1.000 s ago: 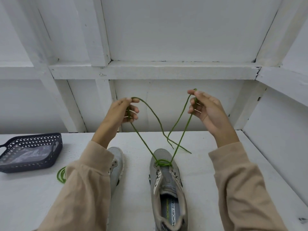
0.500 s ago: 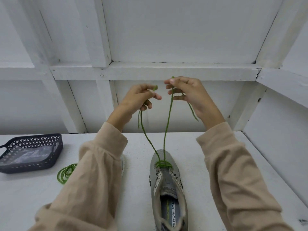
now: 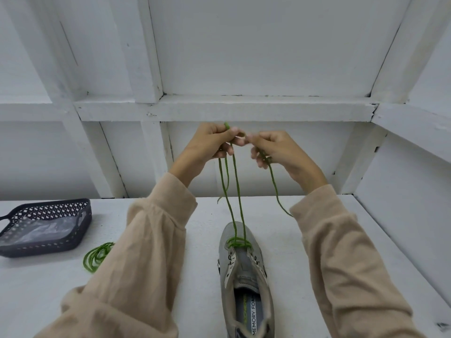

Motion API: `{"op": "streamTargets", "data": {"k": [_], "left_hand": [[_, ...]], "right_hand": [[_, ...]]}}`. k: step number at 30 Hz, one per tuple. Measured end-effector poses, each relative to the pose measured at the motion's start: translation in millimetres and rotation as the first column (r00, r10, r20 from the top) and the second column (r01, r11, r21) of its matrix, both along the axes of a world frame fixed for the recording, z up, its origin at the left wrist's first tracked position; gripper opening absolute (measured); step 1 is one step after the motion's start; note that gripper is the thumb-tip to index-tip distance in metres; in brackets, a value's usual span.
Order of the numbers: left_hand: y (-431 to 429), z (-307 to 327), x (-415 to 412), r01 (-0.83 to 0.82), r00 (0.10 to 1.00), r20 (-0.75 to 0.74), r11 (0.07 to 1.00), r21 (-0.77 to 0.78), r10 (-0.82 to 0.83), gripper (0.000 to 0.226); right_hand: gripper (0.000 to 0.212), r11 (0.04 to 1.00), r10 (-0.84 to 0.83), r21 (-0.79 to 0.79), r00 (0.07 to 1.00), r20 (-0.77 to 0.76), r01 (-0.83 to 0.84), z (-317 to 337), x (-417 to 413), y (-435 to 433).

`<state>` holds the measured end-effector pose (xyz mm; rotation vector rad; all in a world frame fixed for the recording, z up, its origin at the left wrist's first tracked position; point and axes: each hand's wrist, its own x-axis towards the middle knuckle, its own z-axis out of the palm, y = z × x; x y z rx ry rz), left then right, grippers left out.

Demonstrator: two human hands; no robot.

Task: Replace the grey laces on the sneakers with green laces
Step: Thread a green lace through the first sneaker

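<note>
One sneaker (image 3: 244, 276) is in view, toe pointing away on the white worktop (image 3: 200, 301). A green lace (image 3: 238, 191) runs only through its lowest eyelets, near the toe. Both ends rise from there to the hands, which are raised close together above the shoe.

The left grip (image 3: 210, 142) is closed on the lace, pinching it between thumb and fingers, with a tip poking out on top and a loose tail hanging below. The right grip (image 3: 280, 152) is curled round the other end, whose tail drops toward the right sleeve. The person appears to be matching the two ends for length.

No grey lace shows on this shoe, so removal looks done here. The upper eyelets are bare, so most of the threading remains.

A second green lace (image 3: 97, 256) lies coiled on the worktop beside the left sleeve, probably meant for the other sneaker, which is out of sight. A dark perforated basket (image 3: 44, 250) holding a clear pouch (image 3: 36, 230) sits at the far left, well apart. Nothing lies across the shoe, though the sleeves hide part of the worktop.
</note>
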<state>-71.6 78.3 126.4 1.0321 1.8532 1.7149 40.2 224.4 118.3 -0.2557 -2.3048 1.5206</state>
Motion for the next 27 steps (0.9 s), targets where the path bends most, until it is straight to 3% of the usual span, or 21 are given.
{"op": "streamTargets", "data": {"k": [4, 7, 13, 17, 19, 22, 25, 27], "left_hand": [[-11, -12, -8, -0.059, 0.997, 0.063, 0.994, 0.094, 0.053, 0.022], [-17, -18, -9, -0.095, 0.995, 0.050, 0.989, 0.113, 0.090, 0.022], [-17, -22, -10, -0.137, 0.990, 0.039, 0.980, 0.146, 0.132, 0.019], [-14, -24, -10, -0.155, 0.987, 0.060, 0.974, 0.168, 0.147, 0.020], [-11, -26, -8, -0.163, 0.986, 0.069, 0.970, 0.180, 0.153, 0.020], [-10, -31, -6, -0.145, 0.988, 0.068, 0.973, 0.180, 0.135, 0.019], [-11, -41, -2, -0.096, 0.994, 0.064, 0.988, 0.122, 0.089, 0.017], [-14, -52, 2, -0.052, 0.997, 0.062, 0.996, 0.071, 0.048, 0.017]], "right_hand": [[0.021, 0.997, 0.074, -0.037, 0.995, 0.063, -0.072, -37, 29, 23], [0.023, 0.993, 0.117, -0.053, 0.972, 0.205, -0.109, -83, 49, 35], [0.013, 0.992, -0.009, 0.112, 0.871, 0.491, -0.053, -156, 80, 55], [0.011, 0.992, 0.003, 0.096, 0.795, 0.607, -0.077, -182, 92, 64], [0.008, 0.997, 0.044, 0.020, 0.793, 0.607, -0.071, -186, 96, 61], [0.013, 0.983, 0.108, -0.185, 0.866, 0.488, -0.018, -181, 97, 46], [0.013, 0.887, 0.108, -0.461, 0.950, 0.293, 0.041, -174, 93, 28], [0.012, 0.840, 0.056, -0.538, 0.975, 0.216, 0.071, -171, 89, 17]]}}
